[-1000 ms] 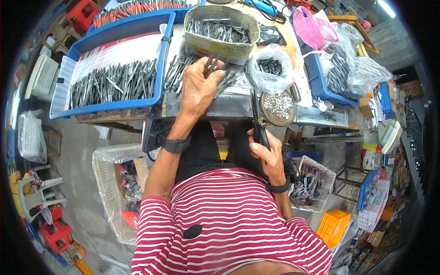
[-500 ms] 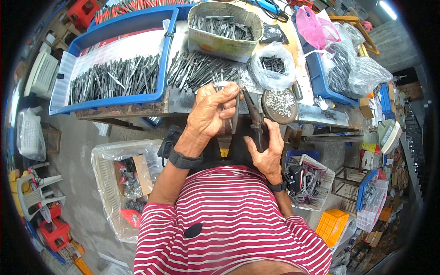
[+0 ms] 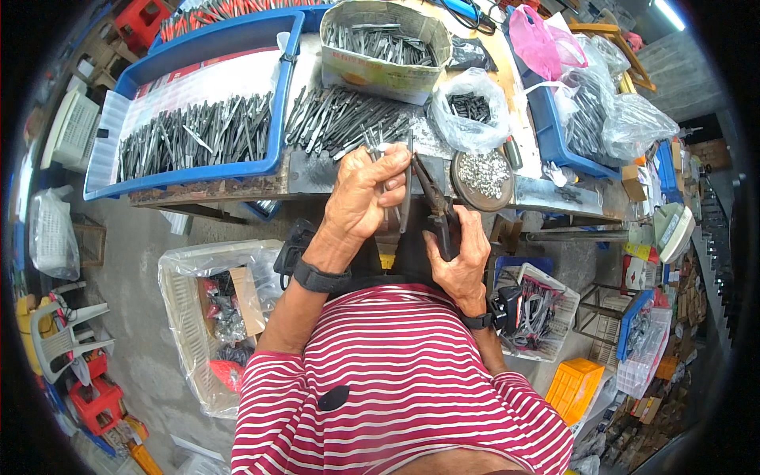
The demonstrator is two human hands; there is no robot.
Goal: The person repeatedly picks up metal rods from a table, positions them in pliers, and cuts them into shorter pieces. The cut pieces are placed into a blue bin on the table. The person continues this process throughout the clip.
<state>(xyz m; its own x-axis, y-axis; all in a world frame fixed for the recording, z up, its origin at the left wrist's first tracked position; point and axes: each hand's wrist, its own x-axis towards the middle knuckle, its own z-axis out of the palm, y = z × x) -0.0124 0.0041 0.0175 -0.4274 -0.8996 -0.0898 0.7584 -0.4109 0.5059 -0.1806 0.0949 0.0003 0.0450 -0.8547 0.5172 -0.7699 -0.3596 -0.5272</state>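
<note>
My left hand (image 3: 360,194) is closed round several thin dark-grey metal strips (image 3: 407,202), which poke out above and below the fingers. My right hand (image 3: 465,257) grips the dark handles of a pair of pliers (image 3: 434,194). Their narrow jaws point up and left, and the tip meets or nearly meets one strip beside my left thumb; I cannot tell whether it clamps it. Just beyond my left hand lies a loose pile of similar strips (image 3: 336,123). Right of the pliers, a round dish (image 3: 485,205) holds small silvery pieces.
A blue tray (image 3: 286,119) full of strips stands at the left, and a cardboard box (image 3: 380,75) of strips at the back. A clear bag (image 3: 484,138) of dark pieces sits behind the dish. At right is a blue bin (image 3: 546,127) with bags. Below the table stands a white crate (image 3: 178,317).
The pliers' jaws have moved slightly left, closer to the strip in my left hand. My right fingers have drawn in round the handles. The left hand has barely moved.
</note>
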